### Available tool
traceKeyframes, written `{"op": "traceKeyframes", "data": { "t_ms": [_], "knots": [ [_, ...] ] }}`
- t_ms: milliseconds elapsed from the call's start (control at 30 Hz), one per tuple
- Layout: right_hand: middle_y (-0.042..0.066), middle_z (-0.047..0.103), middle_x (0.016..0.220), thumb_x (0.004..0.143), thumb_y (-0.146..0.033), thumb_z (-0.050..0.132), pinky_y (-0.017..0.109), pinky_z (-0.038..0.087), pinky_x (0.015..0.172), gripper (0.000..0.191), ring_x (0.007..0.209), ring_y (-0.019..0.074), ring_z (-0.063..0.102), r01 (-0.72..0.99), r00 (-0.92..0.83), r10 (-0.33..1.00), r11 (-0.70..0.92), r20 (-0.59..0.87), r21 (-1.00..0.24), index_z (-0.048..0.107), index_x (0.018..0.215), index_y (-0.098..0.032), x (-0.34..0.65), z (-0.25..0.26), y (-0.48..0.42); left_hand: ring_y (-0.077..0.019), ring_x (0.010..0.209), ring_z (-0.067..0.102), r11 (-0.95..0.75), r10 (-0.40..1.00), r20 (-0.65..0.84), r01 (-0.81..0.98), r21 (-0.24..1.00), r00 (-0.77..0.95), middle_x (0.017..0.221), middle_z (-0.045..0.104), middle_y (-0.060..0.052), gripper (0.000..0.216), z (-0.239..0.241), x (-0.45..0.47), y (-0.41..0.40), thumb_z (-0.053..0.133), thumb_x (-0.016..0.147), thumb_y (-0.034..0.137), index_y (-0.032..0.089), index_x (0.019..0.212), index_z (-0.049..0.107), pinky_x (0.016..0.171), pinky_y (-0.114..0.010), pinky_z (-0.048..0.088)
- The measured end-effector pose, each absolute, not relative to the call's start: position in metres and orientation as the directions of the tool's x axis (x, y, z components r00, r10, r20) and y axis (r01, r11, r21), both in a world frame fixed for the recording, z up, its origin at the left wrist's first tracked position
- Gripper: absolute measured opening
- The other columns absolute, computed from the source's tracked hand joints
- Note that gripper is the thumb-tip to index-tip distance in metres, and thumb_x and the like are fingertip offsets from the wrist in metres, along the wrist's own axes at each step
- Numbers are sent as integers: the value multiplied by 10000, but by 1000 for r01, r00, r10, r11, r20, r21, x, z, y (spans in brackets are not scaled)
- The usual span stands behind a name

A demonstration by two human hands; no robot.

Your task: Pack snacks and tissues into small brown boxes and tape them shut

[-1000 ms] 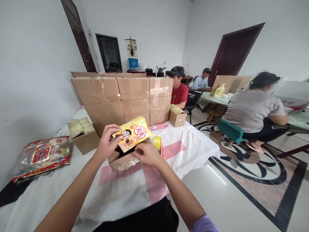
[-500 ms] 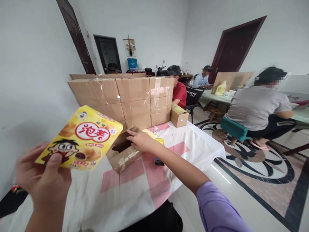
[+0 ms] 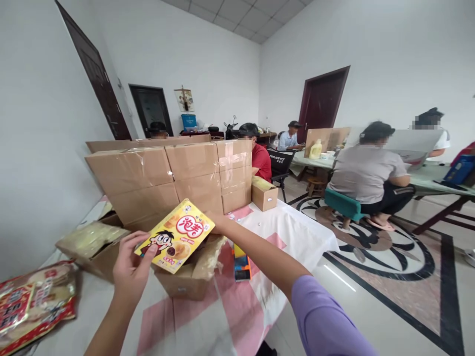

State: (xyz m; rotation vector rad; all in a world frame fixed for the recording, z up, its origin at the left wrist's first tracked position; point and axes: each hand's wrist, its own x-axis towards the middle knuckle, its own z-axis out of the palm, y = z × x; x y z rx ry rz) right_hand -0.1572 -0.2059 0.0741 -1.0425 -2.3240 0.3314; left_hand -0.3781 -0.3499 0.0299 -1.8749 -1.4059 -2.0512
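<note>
My left hand (image 3: 130,258) grips the lower left corner of a yellow cream puff snack box (image 3: 178,236), thumb on its printed front. The snack box is tilted, its front facing me, over an open cardboard box (image 3: 183,286) on the table. My right hand (image 3: 219,224) reaches behind the snack box at the far side of the cardboard box; its fingers are hidden. A torn flap with peeling tape (image 3: 213,254) sticks out at the cardboard box's right side.
Taped cartons (image 3: 196,170) form a wall along the table's back. A second open box (image 3: 94,247) and a red snack bag (image 3: 37,296) lie left. An orange and blue object (image 3: 242,264) sits right of the cardboard box. Several people sit beyond.
The snack box in my left hand has moved right and away from me, over the cardboard box. My view has tilted up, and the red bag and left box have come into sight.
</note>
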Motion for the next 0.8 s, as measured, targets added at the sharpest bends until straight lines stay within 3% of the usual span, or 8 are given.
{"op": "traceKeyframes", "data": {
  "t_ms": [133,200,267,367,433,533,667,800],
  "knots": [
    [133,691,1298,910,-302,668,426,479,1028,292,1206,278,605,674,-603,742,670,293,-310,692,1183,-199,-133,65,-199,-250,1118,604,-585,494,837,622,521,-236,1168,576,-90,183,26,-372,-346,675,934,364,258,1080,647,792,-356,549],
    [162,642,1386,897,-372,682,454,503,999,474,1218,308,620,709,-598,768,640,229,-297,624,1341,-218,-128,62,-196,-244,1077,618,-575,482,857,672,467,-183,1160,579,-86,184,27,-370,-345,677,931,370,254,1073,656,741,-333,541],
    [145,692,1323,866,-386,707,408,541,911,536,1127,303,678,727,-602,785,613,142,-308,616,1369,-226,-128,58,-192,-250,1071,629,-546,492,861,723,423,-132,1187,583,-94,217,28,-370,-345,657,940,400,250,1096,660,708,-322,537],
    [110,746,1253,857,-286,687,339,540,853,447,1092,280,702,747,-585,808,569,66,-345,672,1298,-216,-131,54,-185,-291,1146,637,-418,555,831,850,320,-40,1326,588,-135,421,26,-372,-346,554,984,480,229,1315,614,857,-379,553],
    [98,758,1240,844,-227,675,303,530,833,400,1098,266,702,759,-557,829,531,47,-378,706,1242,-204,-134,50,-183,-324,1229,625,-350,634,768,919,182,90,1442,578,-163,561,21,-373,-346,469,1007,533,193,1445,552,1016,-436,501],
    [84,774,1206,834,-184,658,265,515,790,357,1068,246,710,767,-513,858,474,31,-433,736,1183,-187,-137,43,-185,-341,1395,532,-366,794,530,930,25,298,1478,618,-115,517,10,-373,-343,353,1053,492,233,1390,647,1212,-536,291],
    [79,778,1200,876,-167,580,241,500,752,351,1043,224,715,765,-455,890,410,33,-498,745,1185,-178,-139,37,-192,-336,1503,410,-314,915,287,948,61,284,1433,664,-48,466,3,-373,-343,315,1072,384,333,1273,732,1224,-683,37],
    [93,798,1116,840,-160,593,256,506,734,337,979,240,733,777,-382,924,337,27,-532,776,1123,-169,-134,37,-206,-334,1473,444,-283,850,475,958,51,226,1433,664,-48,419,6,-373,-362,373,1036,408,322,1196,750,1223,-662,92]
  ]
}}
